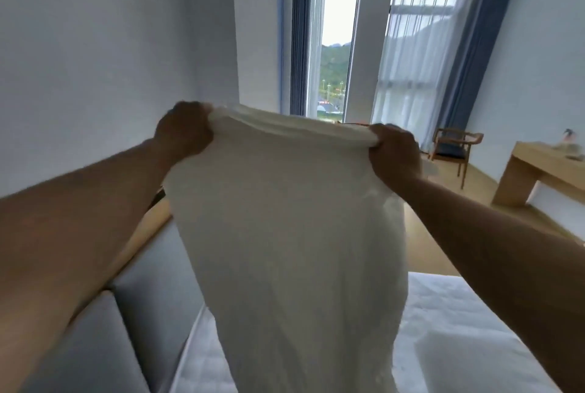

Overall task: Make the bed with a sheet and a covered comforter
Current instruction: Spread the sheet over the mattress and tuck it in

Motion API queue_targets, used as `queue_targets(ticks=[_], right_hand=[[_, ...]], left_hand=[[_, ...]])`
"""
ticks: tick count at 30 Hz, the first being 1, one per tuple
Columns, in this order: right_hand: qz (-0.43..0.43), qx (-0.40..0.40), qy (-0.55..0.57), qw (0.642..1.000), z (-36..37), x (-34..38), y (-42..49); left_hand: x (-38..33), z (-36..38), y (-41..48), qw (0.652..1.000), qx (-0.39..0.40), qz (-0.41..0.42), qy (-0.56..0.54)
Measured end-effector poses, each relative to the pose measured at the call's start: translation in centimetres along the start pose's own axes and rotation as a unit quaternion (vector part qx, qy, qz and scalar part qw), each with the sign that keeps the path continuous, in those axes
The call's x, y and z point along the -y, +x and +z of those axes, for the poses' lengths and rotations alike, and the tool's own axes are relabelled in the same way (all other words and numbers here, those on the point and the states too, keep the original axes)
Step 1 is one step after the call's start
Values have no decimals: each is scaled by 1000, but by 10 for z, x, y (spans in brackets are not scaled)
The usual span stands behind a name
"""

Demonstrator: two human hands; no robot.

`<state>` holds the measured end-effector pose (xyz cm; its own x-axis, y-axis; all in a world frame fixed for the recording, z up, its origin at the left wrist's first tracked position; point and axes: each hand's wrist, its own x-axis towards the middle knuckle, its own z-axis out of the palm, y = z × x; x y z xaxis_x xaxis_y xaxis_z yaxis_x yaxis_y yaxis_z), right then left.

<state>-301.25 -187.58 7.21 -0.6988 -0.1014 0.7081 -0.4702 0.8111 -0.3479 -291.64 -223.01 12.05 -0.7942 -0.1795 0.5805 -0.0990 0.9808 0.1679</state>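
Both hands – left (183,131), right (394,152) – grip white sheet (285,234) above bare mattress (459,329); grey headboard (152,281) left.

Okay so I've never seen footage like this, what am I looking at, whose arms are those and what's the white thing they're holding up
There is no machine. One camera sits on a person's head and looks forward and down, so the two bare arms are that person's own. The left hand and the right hand each grip the bunched top edge of a white cloth, which hangs down between them. Whether it is the sheet or the comforter cover, I cannot tell. Below lies a bare quilted mattress with a grey padded headboard on the left. Behind stand a wooden chair, a desk and curtained windows.
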Motion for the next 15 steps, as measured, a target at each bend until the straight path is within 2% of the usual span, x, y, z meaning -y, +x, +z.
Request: queue_targets(ticks=[3, 6, 9, 11, 15], right_hand=[[-46, -144, -3, 988, -52, 19, 52], [-85, -201, -47, 975, -78, 21, 68], [-104, -218, -56, 969, -76, 18, 50], [-126, -200, -56, 970, -66, 14, 18], [-160, -80, -36, 983, -26, -8, -92]], left_hand=[[-21, -68, 25, 987, -146, 63, 24], [-34, -100, 19, 968, -216, 117, 58], [-27, -96, -2, 970, -192, 116, 94], [-17, -78, -28, 972, -170, 114, 116], [17, -9, -113, 978, -89, 136, 132]])
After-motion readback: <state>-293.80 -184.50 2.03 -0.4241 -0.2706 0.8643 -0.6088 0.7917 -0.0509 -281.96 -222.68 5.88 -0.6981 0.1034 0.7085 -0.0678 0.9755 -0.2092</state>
